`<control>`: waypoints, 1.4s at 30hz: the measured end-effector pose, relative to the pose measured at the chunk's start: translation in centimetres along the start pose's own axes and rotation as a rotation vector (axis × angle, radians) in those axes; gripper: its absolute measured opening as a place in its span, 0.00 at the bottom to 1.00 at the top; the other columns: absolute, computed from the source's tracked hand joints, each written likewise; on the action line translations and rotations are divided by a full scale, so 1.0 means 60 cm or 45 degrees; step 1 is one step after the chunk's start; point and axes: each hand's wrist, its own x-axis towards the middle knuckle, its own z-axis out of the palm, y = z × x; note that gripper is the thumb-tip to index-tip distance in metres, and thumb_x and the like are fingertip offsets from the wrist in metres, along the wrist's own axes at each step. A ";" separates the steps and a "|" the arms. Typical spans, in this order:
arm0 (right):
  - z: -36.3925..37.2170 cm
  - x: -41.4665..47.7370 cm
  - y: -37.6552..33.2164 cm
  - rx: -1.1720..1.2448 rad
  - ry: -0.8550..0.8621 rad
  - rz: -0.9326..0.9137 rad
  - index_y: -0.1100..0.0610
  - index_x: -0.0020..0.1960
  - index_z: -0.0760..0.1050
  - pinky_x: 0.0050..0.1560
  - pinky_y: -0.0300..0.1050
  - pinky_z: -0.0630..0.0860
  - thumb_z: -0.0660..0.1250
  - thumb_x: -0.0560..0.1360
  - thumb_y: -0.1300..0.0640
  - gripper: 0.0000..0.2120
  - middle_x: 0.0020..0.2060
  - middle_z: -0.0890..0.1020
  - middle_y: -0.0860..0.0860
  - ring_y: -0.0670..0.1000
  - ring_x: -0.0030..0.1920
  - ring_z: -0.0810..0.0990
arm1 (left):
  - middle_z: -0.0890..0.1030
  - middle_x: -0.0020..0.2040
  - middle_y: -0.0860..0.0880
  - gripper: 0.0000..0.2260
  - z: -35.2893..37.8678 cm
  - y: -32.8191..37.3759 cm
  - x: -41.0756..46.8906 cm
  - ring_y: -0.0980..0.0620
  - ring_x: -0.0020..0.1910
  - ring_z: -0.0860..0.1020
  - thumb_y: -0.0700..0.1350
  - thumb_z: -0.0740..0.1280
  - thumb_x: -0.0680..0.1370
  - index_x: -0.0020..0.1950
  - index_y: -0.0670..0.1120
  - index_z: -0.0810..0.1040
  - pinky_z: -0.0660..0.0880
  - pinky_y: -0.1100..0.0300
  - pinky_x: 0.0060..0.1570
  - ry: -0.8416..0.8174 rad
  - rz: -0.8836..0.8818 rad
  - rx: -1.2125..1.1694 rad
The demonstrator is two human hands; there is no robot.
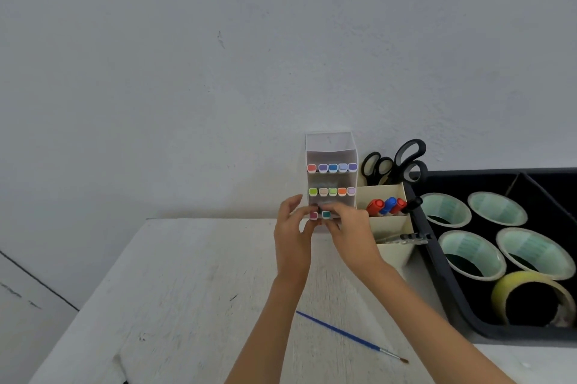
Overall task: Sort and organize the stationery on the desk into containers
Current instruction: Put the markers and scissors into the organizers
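Setting: a home or study craft desk, not a kitchen or a shop. A worn white desk (187, 290) stands against a bare pale wall (218, 55). It carries a clear marker case (331, 146) of colour-capped markers, a cream divided organiser (393, 252) holding scissors (402, 161), a black tray (443, 274) of tape rolls (446, 208), and a loose blue paintbrush (343, 333).
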 end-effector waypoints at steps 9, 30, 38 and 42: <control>0.026 0.025 0.027 -0.126 -0.040 -0.047 0.56 0.61 0.78 0.53 0.35 0.72 0.64 0.75 0.70 0.18 0.55 0.81 0.53 0.52 0.55 0.79 | 0.78 0.48 0.60 0.10 0.008 -0.010 0.010 0.65 0.45 0.77 0.33 0.64 0.77 0.53 0.47 0.79 0.69 0.79 0.48 -0.167 0.016 0.091; 0.041 -0.226 -0.113 0.154 -0.569 -0.179 0.53 0.56 0.79 0.42 0.23 0.71 0.65 0.77 0.61 0.10 0.48 0.82 0.47 0.40 0.41 0.77 | 0.84 0.45 0.53 0.09 -0.246 0.083 -0.233 0.58 0.45 0.82 0.41 0.62 0.79 0.53 0.48 0.82 0.75 0.70 0.45 0.304 -0.670 -0.250; 0.107 -0.332 -0.134 -0.126 -1.060 -0.586 0.46 0.67 0.71 0.58 0.36 0.66 0.59 0.80 0.59 0.18 0.62 0.74 0.47 0.46 0.59 0.69 | 0.84 0.43 0.45 0.11 -0.356 0.100 -0.321 0.53 0.42 0.82 0.41 0.59 0.80 0.49 0.42 0.82 0.75 0.63 0.42 0.713 -0.764 -0.307; 0.128 -0.335 -0.140 -0.301 -1.042 -0.752 0.46 0.69 0.68 0.57 0.42 0.67 0.60 0.79 0.56 0.19 0.59 0.71 0.49 0.49 0.58 0.67 | 0.84 0.42 0.45 0.12 -0.376 0.106 -0.342 0.54 0.40 0.81 0.41 0.59 0.80 0.49 0.42 0.82 0.74 0.61 0.43 0.773 -0.789 -0.290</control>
